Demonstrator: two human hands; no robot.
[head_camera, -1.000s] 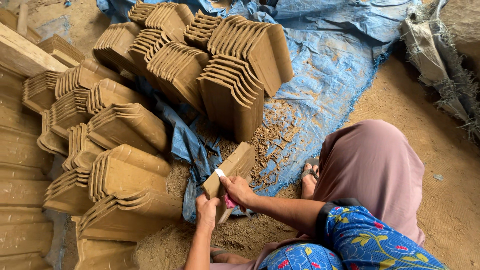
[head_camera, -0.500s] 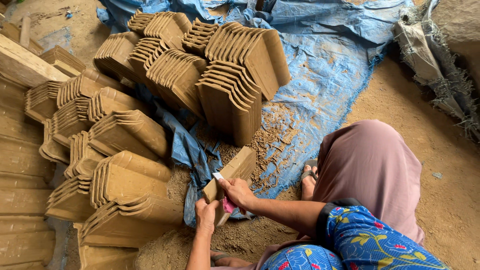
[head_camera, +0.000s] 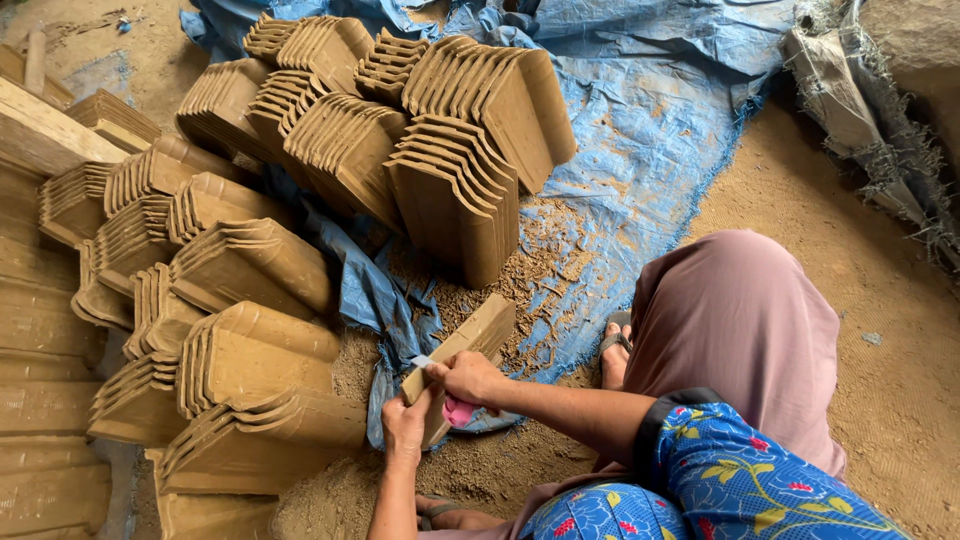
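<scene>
One clay tile (head_camera: 470, 345), long axis slanting up-right, gripped below by left hand (head_camera: 407, 428); right hand (head_camera: 468, 380) clasping pink-handled blade (head_camera: 455, 408) at near edge.

Dirt floor (head_camera: 830, 250) w/ blue tarp (head_camera: 640, 150), tile stacks (head_camera: 450, 170)

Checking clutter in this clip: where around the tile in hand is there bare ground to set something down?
Bare sandy floor lies right of the blue tarp, beside the bent knee. The tarp's middle is open, though crumb-strewn. Left of the held clay tile, the stacked tiles crowd tight; more stacks fill the ground beyond.
</scene>
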